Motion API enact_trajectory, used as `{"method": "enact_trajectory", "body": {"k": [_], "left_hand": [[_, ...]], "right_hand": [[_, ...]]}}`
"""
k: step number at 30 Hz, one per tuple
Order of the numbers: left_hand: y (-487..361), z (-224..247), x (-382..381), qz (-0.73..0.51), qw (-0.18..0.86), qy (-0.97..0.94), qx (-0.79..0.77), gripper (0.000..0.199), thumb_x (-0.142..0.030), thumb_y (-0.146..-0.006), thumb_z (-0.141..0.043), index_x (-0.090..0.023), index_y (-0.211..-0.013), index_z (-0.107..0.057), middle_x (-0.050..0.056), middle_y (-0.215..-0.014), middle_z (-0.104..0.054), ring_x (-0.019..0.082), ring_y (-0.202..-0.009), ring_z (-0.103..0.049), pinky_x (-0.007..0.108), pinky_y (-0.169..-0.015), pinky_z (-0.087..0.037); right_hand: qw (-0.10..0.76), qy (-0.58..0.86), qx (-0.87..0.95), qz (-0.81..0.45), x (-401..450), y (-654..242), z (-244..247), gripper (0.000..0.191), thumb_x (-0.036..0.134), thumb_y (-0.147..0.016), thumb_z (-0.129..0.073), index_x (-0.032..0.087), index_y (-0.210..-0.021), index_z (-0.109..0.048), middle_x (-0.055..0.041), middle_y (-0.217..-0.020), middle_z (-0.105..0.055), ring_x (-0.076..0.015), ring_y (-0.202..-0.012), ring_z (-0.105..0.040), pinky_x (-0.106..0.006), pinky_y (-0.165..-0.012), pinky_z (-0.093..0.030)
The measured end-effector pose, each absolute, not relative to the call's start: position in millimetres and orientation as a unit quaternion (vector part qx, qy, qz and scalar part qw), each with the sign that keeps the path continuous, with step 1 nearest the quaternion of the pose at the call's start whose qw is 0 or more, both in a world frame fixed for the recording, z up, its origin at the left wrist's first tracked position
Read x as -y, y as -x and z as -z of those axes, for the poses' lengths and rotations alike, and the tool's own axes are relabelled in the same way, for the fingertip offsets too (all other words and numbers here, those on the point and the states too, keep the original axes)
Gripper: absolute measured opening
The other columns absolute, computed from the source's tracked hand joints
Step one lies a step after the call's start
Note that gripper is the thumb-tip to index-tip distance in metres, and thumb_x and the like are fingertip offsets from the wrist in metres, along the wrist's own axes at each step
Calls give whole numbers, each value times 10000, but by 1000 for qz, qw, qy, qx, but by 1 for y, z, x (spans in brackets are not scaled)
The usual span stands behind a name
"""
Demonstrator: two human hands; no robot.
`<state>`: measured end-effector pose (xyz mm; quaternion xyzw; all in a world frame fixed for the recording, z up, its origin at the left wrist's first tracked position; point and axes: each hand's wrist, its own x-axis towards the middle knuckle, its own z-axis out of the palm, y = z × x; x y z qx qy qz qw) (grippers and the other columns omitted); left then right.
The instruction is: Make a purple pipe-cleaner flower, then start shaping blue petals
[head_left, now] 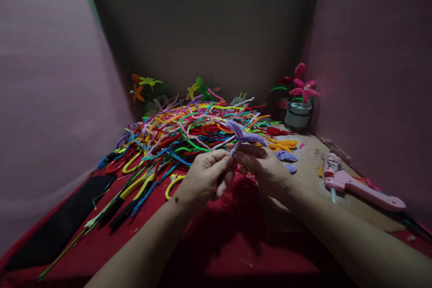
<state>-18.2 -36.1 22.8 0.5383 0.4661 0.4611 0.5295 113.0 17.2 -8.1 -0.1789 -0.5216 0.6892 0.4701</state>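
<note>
A purple pipe-cleaner flower [242,134] with fuzzy petals and a bit of yellow at its middle is held up in front of me. My left hand [209,170] pinches the base of the flower between thumb and fingers. From the other side, my right hand [257,162] is closed on the same base, its fingertips touching those of the left. What lies exactly between the fingertips is partly hidden. Just right of my right hand, loose purple petals [286,156] lie on a cardboard sheet [308,162].
Behind the hands spreads a heap of colourful pipe cleaners [189,121]. Yellow-and-black pliers [137,189] and a black flat object [60,222] lie left on the red cloth [216,234]. A pink glue gun [361,186] rests right. Finished-looking flowers [304,89] stand at the back.
</note>
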Motion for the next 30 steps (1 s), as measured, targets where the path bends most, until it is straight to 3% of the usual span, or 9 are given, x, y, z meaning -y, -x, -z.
{"method": "enact_trajectory", "body": {"k": [5,10,12,18,21,23,26,30], "left_hand": [[28,-23,34,-426,722,-430,-336,170,-293,-803,-519,-146,-720,-538,-72,-435,-439,-3,-241,-192,118,-242,-218],[31,-19,32,-354,786,-424,-279,190,-313,-813,-503,-143,-740,-546,-79,-433,-414,-5,-241,-148,120,-236,-197],[28,-22,33,-378,718,-477,-337,218,-336,-811,-500,-144,-718,-544,-67,-450,-433,1,-259,-195,126,-266,-200],[17,-17,36,-496,283,-651,-501,142,-295,-760,-555,-166,-746,-614,-11,-575,-525,76,-475,-440,179,-467,-349],[16,-9,35,-510,203,-668,-503,113,-266,-759,-555,-183,-710,-614,-3,-608,-529,89,-552,-461,178,-531,-365],[17,-9,34,-513,255,-638,-514,175,-284,-779,-529,-175,-649,-571,-23,-550,-486,67,-472,-418,168,-455,-330],[17,-15,33,-511,432,-551,-499,214,-321,-803,-498,-161,-663,-520,-51,-485,-446,33,-333,-318,156,-331,-225],[23,-18,31,-482,653,-449,-373,164,-308,-812,-501,-156,-755,-524,-81,-492,-403,-3,-285,-167,121,-272,-186]], "right_hand": [[417,140,469,-766,-22,-115,7,171,248,-655,-674,221,-824,-677,-1,-719,-612,-122,-644,-519,-270,-625,-401],[408,115,448,-787,-17,-116,3,194,200,-599,-677,215,-792,-673,-12,-773,-617,-126,-629,-509,-268,-603,-403],[429,114,451,-774,-15,-116,0,166,192,-617,-659,212,-782,-666,-9,-780,-614,-125,-629,-509,-272,-616,-406],[479,160,465,-727,-15,-117,0,144,205,-678,-631,215,-820,-655,7,-680,-587,-141,-641,-514,-294,-640,-413],[493,192,495,-689,-16,-114,7,163,242,-689,-648,226,-850,-666,17,-647,-565,-126,-608,-481,-286,-630,-400],[484,187,512,-685,-17,-112,11,155,269,-685,-658,231,-834,-673,16,-633,-566,-128,-608,-478,-285,-623,-396],[463,160,515,-704,-18,-109,14,155,303,-704,-638,226,-832,-676,0,-670,-596,-138,-644,-503,-289,-640,-404],[445,150,498,-729,-17,-111,11,168,269,-730,-616,203,-875,-670,-9,-733,-611,-124,-667,-510,-283,-695,-403]]}}
